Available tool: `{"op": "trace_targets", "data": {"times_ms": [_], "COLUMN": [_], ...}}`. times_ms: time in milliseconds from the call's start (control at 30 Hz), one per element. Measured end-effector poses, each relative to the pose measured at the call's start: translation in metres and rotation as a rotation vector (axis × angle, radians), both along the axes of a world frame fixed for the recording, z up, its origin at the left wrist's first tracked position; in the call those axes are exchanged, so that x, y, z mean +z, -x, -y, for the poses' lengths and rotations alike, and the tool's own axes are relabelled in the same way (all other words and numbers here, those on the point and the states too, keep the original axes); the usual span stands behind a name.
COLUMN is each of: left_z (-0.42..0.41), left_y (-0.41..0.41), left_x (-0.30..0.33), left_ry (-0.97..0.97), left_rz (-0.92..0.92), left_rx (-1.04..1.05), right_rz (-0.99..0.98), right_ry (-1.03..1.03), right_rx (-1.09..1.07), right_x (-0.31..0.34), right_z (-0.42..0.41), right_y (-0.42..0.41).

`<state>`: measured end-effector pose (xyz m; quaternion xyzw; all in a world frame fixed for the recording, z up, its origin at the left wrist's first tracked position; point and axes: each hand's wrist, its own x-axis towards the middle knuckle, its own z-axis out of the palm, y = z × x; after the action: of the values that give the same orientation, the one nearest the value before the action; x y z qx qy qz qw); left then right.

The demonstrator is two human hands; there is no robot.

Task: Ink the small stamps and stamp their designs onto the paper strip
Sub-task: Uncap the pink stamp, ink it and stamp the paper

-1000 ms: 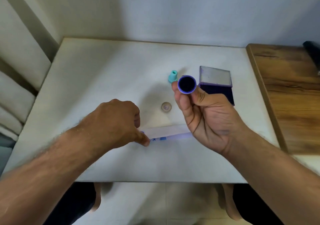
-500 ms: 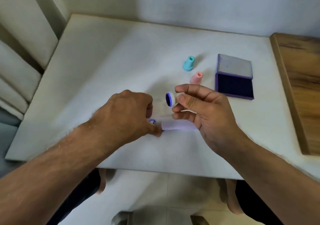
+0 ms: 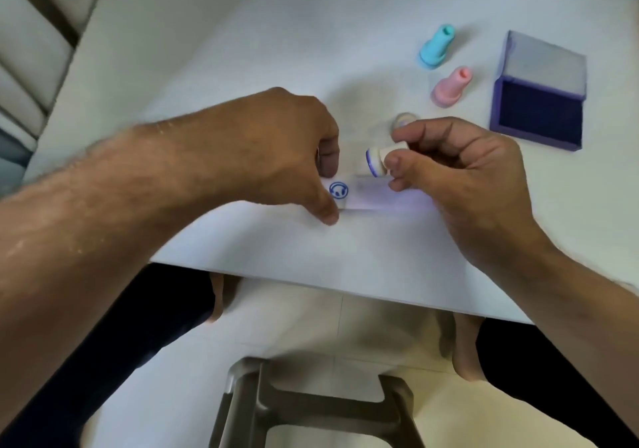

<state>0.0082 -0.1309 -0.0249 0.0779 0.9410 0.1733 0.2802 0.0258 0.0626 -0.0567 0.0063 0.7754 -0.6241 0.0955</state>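
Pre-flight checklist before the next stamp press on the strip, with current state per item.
1. Paper strip pinned: left hand fingers hold its left end down. Ok.
2. Stamp gripped: right hand pinches it. Ok.
3. Stamp face inked: blue ring visible on the rim. Ok.
4. Stamp face aimed at the paper: it lies sideways, facing left. Not ok.
5. Free space beside the earlier print: blank strip to its right. Ok.
6. Ink pad open for re-inking: lid up. Ok.

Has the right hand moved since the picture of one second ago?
Yes. The right hand with the white stamp came down from beside the ink pad toward the paper strip.
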Motion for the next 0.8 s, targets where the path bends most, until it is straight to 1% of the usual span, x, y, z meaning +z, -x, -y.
{"op": "trace_targets", "data": {"times_ms": [133,233,433,633,800], "left_z": [0.002,0.002,-0.002,0.001,0.000], "left_y": [-0.001,-0.001,-0.002,0.000,0.000], "left_x": [-0.003,0.000,-0.002,-0.002,-0.006], "left_ry": [-0.041,-0.066,-0.044,-0.063,-0.044], "left_rz": [0.031,0.052,0.031,0.038,-0.004], "left_rx": [-0.047,-0.036,-0.042,-0.047,-0.086], "right_rz": [-0.053,-0.086,-0.152,-0.217,-0.292], "right_ry": [-0.037,-0.039,-0.178,-0.231,-0.356], "right_rx": [0.049,0.070,0.175,0.190,0.194], "right_x": [-0.004,-0.005,-0.007,-0.008,-0.008], "right_z": [-0.001,-0.004,-0.006,-0.003,0.001], "right_y": [-0.001,-0.003,-0.006,-0.009,-0.013]}}
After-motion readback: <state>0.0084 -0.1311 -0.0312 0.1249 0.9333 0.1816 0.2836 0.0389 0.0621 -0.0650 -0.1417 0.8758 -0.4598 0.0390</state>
